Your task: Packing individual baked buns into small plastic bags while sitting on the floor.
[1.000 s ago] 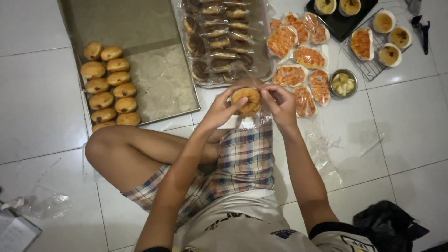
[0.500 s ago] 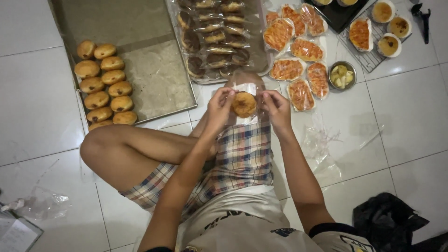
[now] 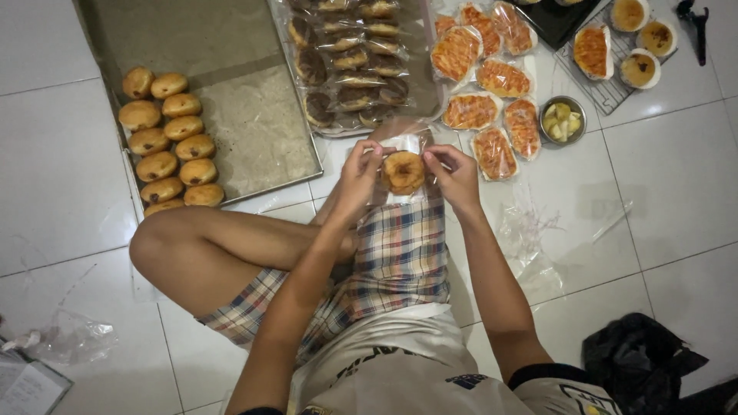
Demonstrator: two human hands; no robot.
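A round golden bun [image 3: 403, 172] sits inside a clear plastic bag [image 3: 401, 143] that I hold up over my lap. My left hand [image 3: 357, 175] pinches the bag's left edge and my right hand [image 3: 457, 177] pinches its right edge, with the bun between them. Beyond my left knee a metal baking tray [image 3: 254, 131] carries two rows of unwrapped buns [image 3: 165, 142] along its left side.
A tray of bagged dark buns [image 3: 350, 58] lies straight ahead. Bagged flat orange pastries [image 3: 492, 100] lie to its right, with a small metal bowl [image 3: 562, 120] and a wire rack of tarts [image 3: 626, 46]. Loose clear bags [image 3: 530, 230] lie at right; a black cloth [image 3: 642, 357] lower right.
The bun and bag have come down and nearer to me, and the bag now stands up around the bun. Both hands keep hold of the bag's edges.
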